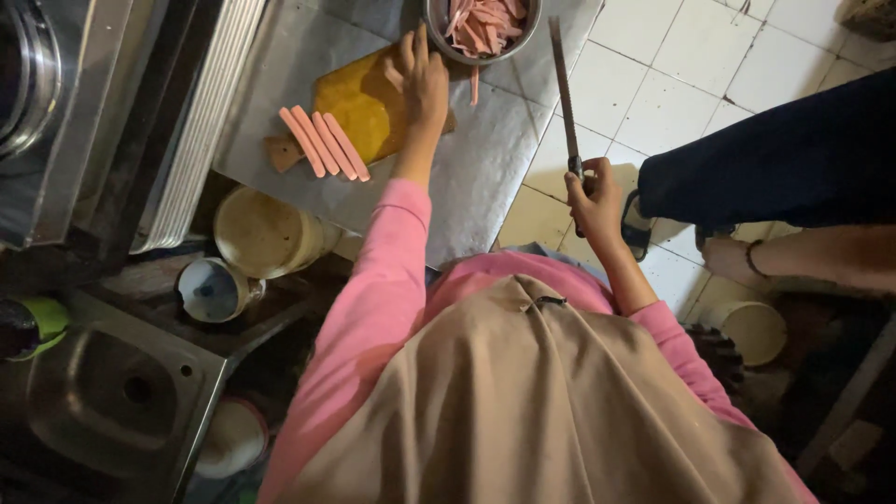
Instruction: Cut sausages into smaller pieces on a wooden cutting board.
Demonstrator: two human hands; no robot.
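My left hand (422, 82) lies flat, fingers apart, on the far end of a yellow cutting board (359, 107), just below a steel bowl (439, 33) of sliced pink sausage pieces. Several whole pink sausage sticks (322, 142) lie side by side at the board's left end, apart from the hand. One loose strip (474, 86) lies beside the bowl. My right hand (593, 198) is shut on the handle of a long knife (563, 89), held off the table's right edge with the blade pointing away from me, over the tiled floor.
The board sits on a grey metal-covered table (485, 159). Another person's dark-trousered leg (775, 159) and sandalled foot (737, 257) stand at the right. Below left are a steel sink (112, 392), a round pot (261, 233), a cup (213, 289) and a cream bucket (754, 329).
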